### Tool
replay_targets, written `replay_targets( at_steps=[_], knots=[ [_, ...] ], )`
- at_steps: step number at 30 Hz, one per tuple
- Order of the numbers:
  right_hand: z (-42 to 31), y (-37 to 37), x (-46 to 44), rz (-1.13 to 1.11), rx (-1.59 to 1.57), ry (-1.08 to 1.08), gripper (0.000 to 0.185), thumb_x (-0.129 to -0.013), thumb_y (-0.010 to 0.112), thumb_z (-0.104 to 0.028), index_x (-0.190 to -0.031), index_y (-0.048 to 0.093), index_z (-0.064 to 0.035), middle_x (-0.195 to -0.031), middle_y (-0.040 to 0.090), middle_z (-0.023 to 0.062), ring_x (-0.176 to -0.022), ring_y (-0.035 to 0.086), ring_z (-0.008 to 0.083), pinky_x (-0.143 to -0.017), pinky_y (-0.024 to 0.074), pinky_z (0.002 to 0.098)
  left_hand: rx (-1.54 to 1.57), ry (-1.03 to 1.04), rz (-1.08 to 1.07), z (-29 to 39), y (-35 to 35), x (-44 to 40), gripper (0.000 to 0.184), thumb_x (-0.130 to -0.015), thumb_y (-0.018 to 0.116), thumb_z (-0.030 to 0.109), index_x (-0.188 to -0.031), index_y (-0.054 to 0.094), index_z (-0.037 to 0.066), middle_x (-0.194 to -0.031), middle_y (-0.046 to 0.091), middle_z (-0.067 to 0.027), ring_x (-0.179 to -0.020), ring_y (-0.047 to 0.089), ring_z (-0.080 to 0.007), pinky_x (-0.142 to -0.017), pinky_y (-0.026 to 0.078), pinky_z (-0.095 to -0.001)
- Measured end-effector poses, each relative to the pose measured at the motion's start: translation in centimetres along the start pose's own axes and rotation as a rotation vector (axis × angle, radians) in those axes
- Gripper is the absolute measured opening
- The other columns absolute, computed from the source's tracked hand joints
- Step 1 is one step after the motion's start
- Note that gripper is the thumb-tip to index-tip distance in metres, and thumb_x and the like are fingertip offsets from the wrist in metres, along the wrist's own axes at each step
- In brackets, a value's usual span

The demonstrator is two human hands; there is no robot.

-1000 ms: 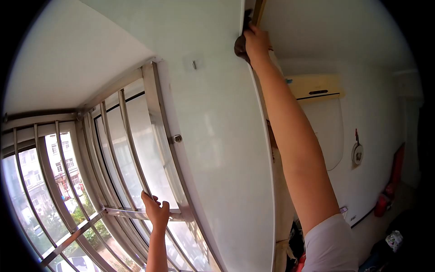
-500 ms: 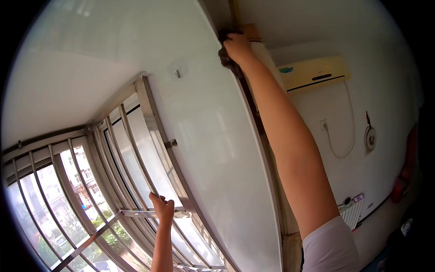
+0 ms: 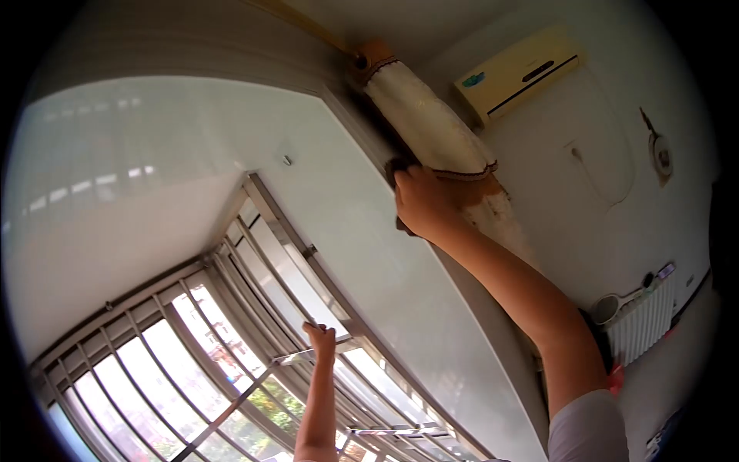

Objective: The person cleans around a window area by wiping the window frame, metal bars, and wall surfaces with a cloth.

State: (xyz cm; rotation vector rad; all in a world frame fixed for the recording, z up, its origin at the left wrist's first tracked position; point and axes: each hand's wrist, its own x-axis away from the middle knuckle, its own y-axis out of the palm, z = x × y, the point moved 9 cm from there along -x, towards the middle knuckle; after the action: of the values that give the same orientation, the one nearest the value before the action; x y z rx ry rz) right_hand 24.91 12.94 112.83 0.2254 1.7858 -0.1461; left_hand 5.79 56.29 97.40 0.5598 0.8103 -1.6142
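Note:
My left hand (image 3: 320, 339) is closed round a metal bar (image 3: 271, 269) of the window grille, near a horizontal crossbar. Higher up, my right hand (image 3: 419, 202) presses a dark brown cloth (image 3: 398, 168) against the edge of the white glossy panel (image 3: 369, 254). Most of the cloth is hidden behind my fingers; bits of it show above and below them. Just beyond my right hand hangs a bunched cream curtain (image 3: 423, 119) with brown trim.
A yellowed air conditioner (image 3: 519, 75) is on the wall at the upper right, with a round hanging item (image 3: 660, 154) beyond it. Lower right are a white radiator (image 3: 643, 327) and a round mirror (image 3: 605, 309). A small hook (image 3: 288, 160) sticks out of the panel.
The view has tilted and swung, bringing the curtain into sight. My right hand with the cloth has moved down along the panel edge, its elbow now more bent. My left hand stays on the bar.

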Motion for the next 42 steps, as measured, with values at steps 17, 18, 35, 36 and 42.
replay_targets(
  at_steps=[17,18,35,36,42],
  knots=[
    [-2.2,-1.9,-15.4,0.437,-0.287,-0.002,0.021,-0.087,0.05,-0.009,-0.1,0.064,-0.0012,-0.098,0.061,0.0174,-0.09,0.059,0.0327,-0.079,0.0502,0.0411,-0.02,0.022,-0.019,2.8,0.0,2.1,0.051,-0.069,0.057,-0.005,-0.11,0.028,0.003,-0.087,0.046,-0.0084,-0.067,0.049,-0.0155,-0.054,0.045,-0.0282],
    [-3.9,-2.9,-16.6,0.517,-0.351,-0.086,0.021,-0.087,0.05,-0.008,-0.102,0.063,-0.0011,-0.102,0.061,0.017,-0.09,0.06,0.0321,-0.079,0.0504,0.0405,-0.092,0.083,-0.002,1.8,-0.1,1.5,0.052,-0.069,0.058,-0.004,-0.111,0.028,0.002,-0.087,0.047,-0.0089,-0.068,0.049,-0.016,-0.055,0.045,-0.029],
    [4.1,4.1,-14.9,0.154,-0.555,0.06,0.037,-0.085,0.046,-0.015,-0.119,0.061,-0.0065,-0.117,0.06,0.0188,-0.109,0.056,0.0335,-0.094,0.0441,0.0398,-0.134,-0.033,0.05,2.2,0.2,1.8,0.059,-0.067,0.065,-0.001,-0.111,0.026,0.0,-0.087,0.046,-0.0095,-0.068,0.053,-0.0175,-0.053,0.05,-0.0342],
    [4.0,4.0,-15.4,0.156,-0.554,0.061,0.037,-0.085,0.046,-0.015,-0.119,0.061,-0.0065,-0.117,0.06,0.0188,-0.109,0.056,0.0335,-0.094,0.0441,0.0398,-0.134,-0.031,0.049,1.9,0.3,1.7,0.059,-0.067,0.065,-0.001,-0.111,0.026,0.0,-0.087,0.046,-0.0095,-0.068,0.053,-0.0175,-0.053,0.05,-0.0342],
    [0.8,3.5,-23.8,0.081,-0.597,0.059,0.03,-0.082,0.047,-0.014,-0.103,0.065,-0.0041,-0.1,0.065,0.0193,-0.093,0.061,0.0353,-0.082,0.0476,0.0413,-0.105,0.062,-0.021,0.6,0.1,1.3,0.063,-0.066,0.064,-0.002,-0.115,0.026,0.0,-0.085,0.046,-0.0077,-0.068,0.049,-0.0155,-0.057,0.047,-0.0308]
  ],
)
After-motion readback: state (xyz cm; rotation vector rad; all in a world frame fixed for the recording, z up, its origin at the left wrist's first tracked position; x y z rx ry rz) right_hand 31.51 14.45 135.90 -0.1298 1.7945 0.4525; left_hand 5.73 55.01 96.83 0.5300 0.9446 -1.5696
